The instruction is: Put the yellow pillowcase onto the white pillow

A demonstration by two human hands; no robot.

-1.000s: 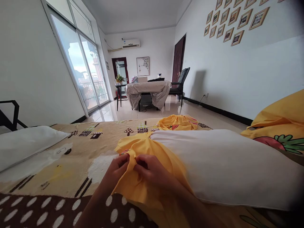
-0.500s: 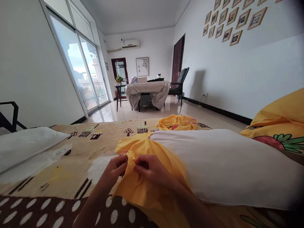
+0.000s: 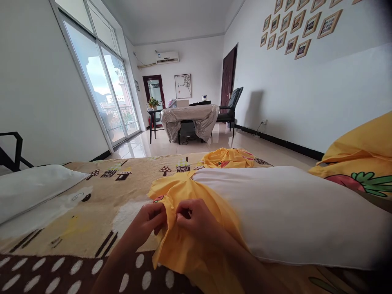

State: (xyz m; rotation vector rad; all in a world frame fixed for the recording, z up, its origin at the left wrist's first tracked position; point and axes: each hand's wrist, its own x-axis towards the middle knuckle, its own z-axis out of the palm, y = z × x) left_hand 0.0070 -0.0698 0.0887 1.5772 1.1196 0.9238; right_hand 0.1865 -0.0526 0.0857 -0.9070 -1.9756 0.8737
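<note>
A yellow pillowcase (image 3: 211, 204) lies bunched around the left end of a white pillow (image 3: 288, 216). Its loose edge hangs in folds toward me. My left hand (image 3: 154, 216) is closed on the fabric at the left of a fold, fingertips partly hidden by the cloth. Just to its right, my right hand (image 3: 194, 216) pinches the same pillowcase, thumb against curled fingers. Both hands are close together, a short way left of the pillow's end. Red fruit print shows on the cloth just above my left hand.
Under everything spreads a patterned blanket (image 3: 92, 220) with a brown dotted border. Another white pillow (image 3: 39, 183) lies at left. A crumpled yellow cloth (image 3: 228, 158) sits beyond the pillow, and a yellow printed pillow (image 3: 364, 155) at right. A covered table (image 3: 190, 112) stands farther off.
The left hand has shifted slightly right and down, and the loose pillowcase edge below it has swung to the right. The right hand stays nearly in place, still pinching.
</note>
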